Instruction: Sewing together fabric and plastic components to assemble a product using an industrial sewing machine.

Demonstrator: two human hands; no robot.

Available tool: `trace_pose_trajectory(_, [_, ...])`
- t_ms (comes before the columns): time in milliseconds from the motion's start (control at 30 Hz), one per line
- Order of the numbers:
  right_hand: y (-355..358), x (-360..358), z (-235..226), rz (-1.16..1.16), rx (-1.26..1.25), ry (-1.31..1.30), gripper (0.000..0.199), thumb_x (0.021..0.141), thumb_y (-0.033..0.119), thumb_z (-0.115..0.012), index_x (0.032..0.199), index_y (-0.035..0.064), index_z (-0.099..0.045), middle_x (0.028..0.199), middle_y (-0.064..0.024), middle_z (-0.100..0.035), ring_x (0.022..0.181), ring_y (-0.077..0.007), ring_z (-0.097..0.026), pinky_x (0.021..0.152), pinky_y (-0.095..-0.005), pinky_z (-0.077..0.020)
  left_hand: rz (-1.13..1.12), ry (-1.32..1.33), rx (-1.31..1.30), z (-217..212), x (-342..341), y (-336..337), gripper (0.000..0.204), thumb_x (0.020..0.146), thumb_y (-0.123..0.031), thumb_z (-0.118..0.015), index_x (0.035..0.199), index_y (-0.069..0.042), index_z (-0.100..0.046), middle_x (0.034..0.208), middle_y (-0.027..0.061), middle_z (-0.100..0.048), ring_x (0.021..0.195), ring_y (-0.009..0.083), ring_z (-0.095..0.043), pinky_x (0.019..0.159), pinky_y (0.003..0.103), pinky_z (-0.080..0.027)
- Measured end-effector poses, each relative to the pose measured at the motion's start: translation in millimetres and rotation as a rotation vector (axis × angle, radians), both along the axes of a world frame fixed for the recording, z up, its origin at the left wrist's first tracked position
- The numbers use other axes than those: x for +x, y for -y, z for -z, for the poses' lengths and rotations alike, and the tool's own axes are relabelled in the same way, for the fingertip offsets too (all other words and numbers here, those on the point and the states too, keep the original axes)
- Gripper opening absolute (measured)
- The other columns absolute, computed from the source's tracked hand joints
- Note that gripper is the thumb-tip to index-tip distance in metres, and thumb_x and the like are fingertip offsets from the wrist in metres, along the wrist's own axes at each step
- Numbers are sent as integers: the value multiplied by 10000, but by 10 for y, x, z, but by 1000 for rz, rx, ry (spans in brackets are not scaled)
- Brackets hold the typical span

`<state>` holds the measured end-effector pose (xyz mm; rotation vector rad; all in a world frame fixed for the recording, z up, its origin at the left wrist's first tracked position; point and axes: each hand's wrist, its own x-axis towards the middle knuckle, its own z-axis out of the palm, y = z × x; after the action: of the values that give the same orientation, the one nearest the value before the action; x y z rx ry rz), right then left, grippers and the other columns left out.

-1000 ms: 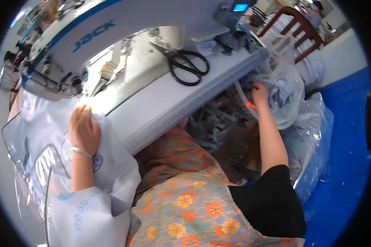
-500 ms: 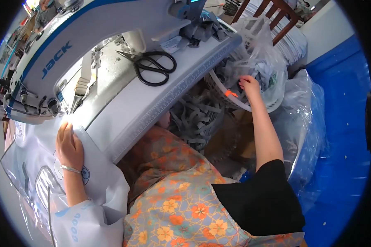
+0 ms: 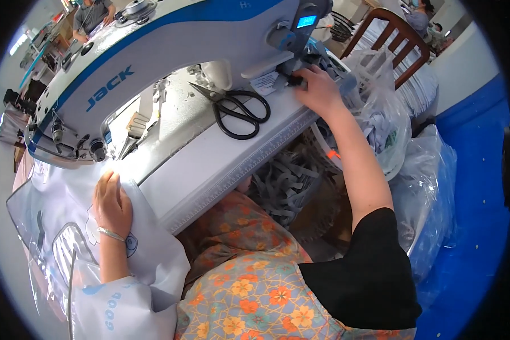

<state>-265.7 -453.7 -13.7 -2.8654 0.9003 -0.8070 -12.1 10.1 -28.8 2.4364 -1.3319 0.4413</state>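
White label (image 3: pixel 264 83) sits at the sewing machine (image 3: pixel 153 62) base, right of the black scissors (image 3: pixel 237 110). Right hand (image 3: pixel 318 90) has left the clear bag (image 3: pixel 388 122) of grey cloth, now fingers curled at the machine's right end; grip unclear. Left hand (image 3: pixel 111 203) flat, open on printed white fabric (image 3: pixel 68 238), near left.

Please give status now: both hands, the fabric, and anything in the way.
Left hand flat on white printed fabric by the needle. Right hand at sewing machine base. Black scissors lie between, untouched.
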Motion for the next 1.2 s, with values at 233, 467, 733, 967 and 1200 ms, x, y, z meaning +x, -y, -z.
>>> trace_pose_trajectory(233, [5,10,-95,9,50,195,265,857,80,-599,1099,97,-707,1052,-100,-693,875,-301,-676,795,-363,-537,-19,-12,-8,-163,-144,86,350,845,8,-548,1187,22,-620,1296,207,-595,1210,386,-559,1042,438,-439])
trace_pose_trajectory(467, [-1630,233,-311,-547,-43,559,330,779,-95,-564,1070,12,-676,1044,-143,-680,924,-334,-671,790,-379,-547,346,-1012,-376,-680,-897,333,308,920,-48,-591,1215,40,-618,1185,129,-622,1021,177,-607,890,295,-490])
trace_pose_trajectory(733, [-2763,562,-175,-922,698,568,548,803,-126,-497,1332,4,-558,1230,-171,-637,1096,-287,-650,889,-365,-543,-61,-1329,-593,-604,-1042,356,301,932,-70,-645,1224,-4,-614,1025,34,-691,877,78,-616,710,211,-480])
trace_pose_trajectory(967, [-2702,580,-252,-672,1547,426,268,937,30,-629,1202,36,-588,1068,-18,-625,873,-65,-576,740,-222,-479,43,-951,-576,-463,-1037,265,235,877,-55,-682,1102,10,-664,994,79,-713,970,203,-650,870,349,-502])
trace_pose_trajectory(1200, [-2792,718,-249,-791,921,657,131,904,-58,-649,1012,12,-669,1065,-80,-664,939,-167,-653,819,-282,-536,-78,-726,-605,-521,-980,254,370,920,-169,-688,1221,15,-576,1158,134,-660,994,257,-654,883,364,-513])
